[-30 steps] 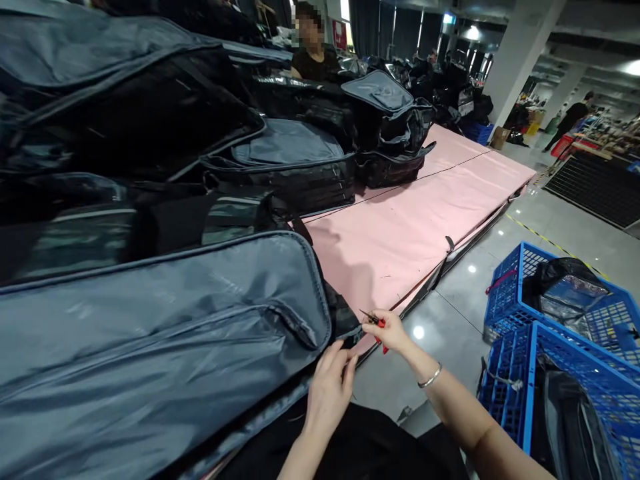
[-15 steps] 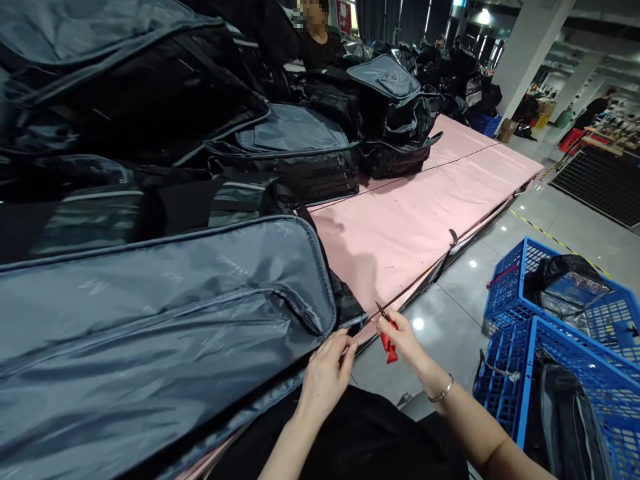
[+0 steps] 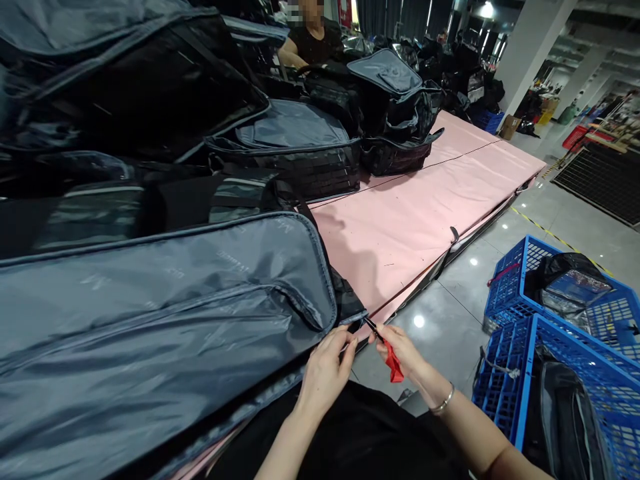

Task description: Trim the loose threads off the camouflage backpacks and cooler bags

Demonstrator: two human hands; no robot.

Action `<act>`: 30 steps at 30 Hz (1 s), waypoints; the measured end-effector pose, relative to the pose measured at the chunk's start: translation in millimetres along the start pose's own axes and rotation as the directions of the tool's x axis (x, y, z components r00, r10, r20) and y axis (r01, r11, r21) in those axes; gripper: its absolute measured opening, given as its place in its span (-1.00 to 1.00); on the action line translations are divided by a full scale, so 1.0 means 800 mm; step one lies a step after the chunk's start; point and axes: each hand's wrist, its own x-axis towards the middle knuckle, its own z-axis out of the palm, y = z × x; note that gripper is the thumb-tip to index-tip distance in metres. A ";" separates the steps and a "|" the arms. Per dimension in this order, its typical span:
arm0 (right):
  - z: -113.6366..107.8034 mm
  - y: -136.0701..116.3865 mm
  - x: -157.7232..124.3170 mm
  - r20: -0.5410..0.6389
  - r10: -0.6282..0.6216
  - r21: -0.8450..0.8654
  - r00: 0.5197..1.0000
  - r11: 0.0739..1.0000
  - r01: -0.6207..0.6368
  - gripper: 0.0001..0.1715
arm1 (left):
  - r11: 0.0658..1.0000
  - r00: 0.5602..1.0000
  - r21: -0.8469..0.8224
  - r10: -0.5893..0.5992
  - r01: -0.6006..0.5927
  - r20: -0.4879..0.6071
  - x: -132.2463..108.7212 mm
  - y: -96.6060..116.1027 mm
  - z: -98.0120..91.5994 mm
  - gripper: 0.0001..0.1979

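Pink, lightly creased sheeting covers the tabletop in your head view. On it lies an open bag, its slick grey lining printed with pale lettering too blurred to read. Your left hand pinches the bag's edge near a rounded corner; your right hand grips red-handled snips, dark tips beside that edge.

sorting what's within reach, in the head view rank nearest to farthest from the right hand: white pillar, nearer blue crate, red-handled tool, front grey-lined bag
1. Red-handled tool: held in the right hand.
2. Front grey-lined bag: corner just left of the hand.
3. Nearer blue crate: to the right.
4. White pillar: far background, upper right.
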 end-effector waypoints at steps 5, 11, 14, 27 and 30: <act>0.003 -0.001 0.004 -0.038 -0.042 -0.018 0.998 0.999 0.041 -0.45 | 1.000 1.000 0.009 0.014 -0.014 -0.005 -0.001 -0.004 0.004 -0.80; 0.003 0.000 0.003 -0.034 -0.080 -0.066 0.996 0.995 0.078 -0.46 | 1.000 1.000 0.014 0.018 -0.018 0.020 -0.004 -0.008 0.003 -0.79; -0.003 0.002 -0.004 0.006 -0.091 -0.102 0.996 0.991 0.092 -0.44 | 1.000 0.999 0.023 0.019 -0.020 0.048 -0.006 -0.011 0.001 -0.77; 0.018 0.021 0.055 -0.311 -0.593 -0.359 0.743 0.797 0.486 -0.70 | 0.931 0.991 0.350 0.128 -0.104 -0.044 -0.009 -0.012 0.007 -0.74; 0.022 0.025 0.061 -0.316 -0.627 -0.390 0.712 0.770 0.505 -0.83 | 0.895 0.983 0.441 0.136 -0.070 -0.120 0.000 -0.018 0.016 -0.78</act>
